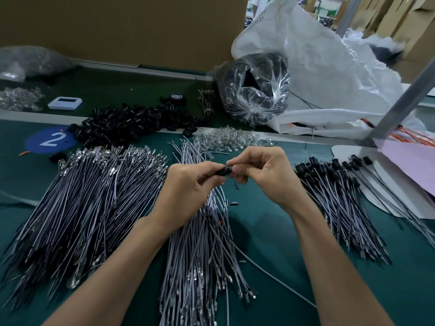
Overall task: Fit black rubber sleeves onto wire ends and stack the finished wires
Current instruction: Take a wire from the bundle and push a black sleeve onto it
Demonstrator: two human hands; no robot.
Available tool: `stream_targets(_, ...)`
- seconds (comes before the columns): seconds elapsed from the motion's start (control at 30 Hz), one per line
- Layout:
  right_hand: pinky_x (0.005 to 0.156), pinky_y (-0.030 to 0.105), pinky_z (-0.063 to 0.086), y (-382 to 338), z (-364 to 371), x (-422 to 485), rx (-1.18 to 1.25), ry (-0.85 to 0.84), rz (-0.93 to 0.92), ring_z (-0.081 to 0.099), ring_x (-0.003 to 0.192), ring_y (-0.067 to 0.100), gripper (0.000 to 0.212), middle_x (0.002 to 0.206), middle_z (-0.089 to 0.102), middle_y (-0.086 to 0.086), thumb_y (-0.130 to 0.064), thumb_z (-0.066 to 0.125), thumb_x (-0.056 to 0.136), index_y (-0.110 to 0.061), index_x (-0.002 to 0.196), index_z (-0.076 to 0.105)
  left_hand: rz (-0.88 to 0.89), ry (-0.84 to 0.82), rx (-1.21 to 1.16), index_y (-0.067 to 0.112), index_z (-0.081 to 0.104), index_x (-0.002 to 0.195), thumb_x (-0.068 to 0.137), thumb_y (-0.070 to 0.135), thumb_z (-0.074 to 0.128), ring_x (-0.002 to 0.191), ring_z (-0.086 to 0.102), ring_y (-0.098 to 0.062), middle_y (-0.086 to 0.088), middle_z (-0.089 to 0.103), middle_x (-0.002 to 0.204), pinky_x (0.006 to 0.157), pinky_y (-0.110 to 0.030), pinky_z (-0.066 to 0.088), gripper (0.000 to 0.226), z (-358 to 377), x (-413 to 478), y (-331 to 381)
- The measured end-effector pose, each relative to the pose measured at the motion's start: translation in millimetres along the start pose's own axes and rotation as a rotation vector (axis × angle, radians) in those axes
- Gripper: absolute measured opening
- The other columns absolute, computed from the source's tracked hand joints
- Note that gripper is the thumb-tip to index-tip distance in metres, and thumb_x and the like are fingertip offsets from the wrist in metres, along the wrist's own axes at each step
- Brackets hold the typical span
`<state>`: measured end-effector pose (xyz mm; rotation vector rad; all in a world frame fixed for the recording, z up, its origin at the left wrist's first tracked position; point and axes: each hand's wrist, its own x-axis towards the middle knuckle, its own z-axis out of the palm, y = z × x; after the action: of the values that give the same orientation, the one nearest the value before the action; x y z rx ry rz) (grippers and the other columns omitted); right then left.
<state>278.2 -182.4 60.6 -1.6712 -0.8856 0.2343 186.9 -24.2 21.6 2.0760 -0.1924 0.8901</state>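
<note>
My left hand (188,184) and my right hand (263,172) meet above the green table, both pinching one black rubber sleeve (223,171) between them. A grey wire (217,198) hangs down from under my left hand. Beneath my hands lies a bundle of grey wires (200,255). A large pile of wires with metal terminals (82,208) spreads to the left. Finished wires with black sleeves (336,196) are stacked to the right. Loose black sleeves (136,121) are heaped at the back.
Clear small bulbs (230,137) lie behind my hands. A clear bag of black parts (254,90) and a big white sack (329,78) stand at the back right. A white device (64,103) and a blue disc marked 2 (50,140) sit at the left.
</note>
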Motion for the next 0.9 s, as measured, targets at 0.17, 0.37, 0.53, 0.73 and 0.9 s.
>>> stream_targets(0.17, 0.055, 0.019, 0.05, 1.6, -0.4, -0.7, 0.029, -0.019, 0.035, 0.06, 0.053, 0.009, 0.031, 0.061, 0.069, -0.001, 0.018, 0.062, 0.082, -0.012, 0.079, 0.071, 0.079, -0.024, 0.083, 0.005, 0.076, 0.101, 0.077, 0.012, 0.074, 0.065, 0.07, -0.005, 0.004, 0.075, 0.081, 0.058, -0.03, 0.057, 0.026, 0.2, -1.6, 0.1)
stream_targets(0.37, 0.057, 0.021, 0.052, -0.6, 2.2, -1.8, 0.044, -0.008, 0.027, 0.06, 0.055, 0.011, 0.028, 0.063, 0.07, 0.001, 0.016, 0.065, 0.081, -0.011, 0.08, 0.073, 0.134, 0.004, 0.06, 0.001, 0.072, 0.108, 0.077, 0.0, 0.076, 0.083, 0.069, 0.001, 0.014, 0.066, 0.091, 0.069, -0.012, 0.056, 0.031, 0.0, -0.9, 0.3)
stream_targets(0.53, 0.057, 0.023, 0.052, -7.5, 2.9, 0.1, 0.033, 0.005, 0.024, 0.06, 0.056, 0.012, 0.03, 0.064, 0.07, 0.002, 0.016, 0.066, 0.08, -0.013, 0.078, 0.073, 0.144, 0.07, 0.058, 0.004, 0.074, 0.106, 0.078, -0.001, 0.075, 0.082, 0.062, 0.019, 0.02, 0.065, 0.093, 0.072, -0.006, 0.052, 0.028, 1.5, 0.5, -1.4)
stream_targets(0.73, 0.064, 0.019, 0.051, -21.8, 12.6, 1.7, -0.073, 0.022, 0.004, 0.061, 0.062, 0.006, 0.021, 0.07, 0.068, 0.0, 0.008, 0.064, 0.087, -0.013, 0.085, 0.07, 0.054, 0.139, -0.025, 0.011, 0.073, 0.108, 0.08, 0.005, 0.077, 0.079, 0.07, 0.004, 0.018, 0.07, 0.091, 0.074, -0.022, 0.059, 0.028, 1.0, 2.4, 3.9)
stream_targets(0.9, 0.071, 0.027, 0.053, -44.7, 6.6, -2.2, -0.118, 0.117, -0.052, 0.062, 0.071, 0.01, 0.02, 0.08, 0.068, 0.003, 0.002, 0.06, 0.092, -0.018, 0.088, 0.064, -0.115, 0.112, -0.214, 0.022, 0.06, 0.118, 0.076, 0.044, 0.076, 0.089, 0.07, 0.005, 0.016, 0.07, 0.101, 0.075, -0.016, 0.056, 0.05, 4.1, 4.0, 23.0)
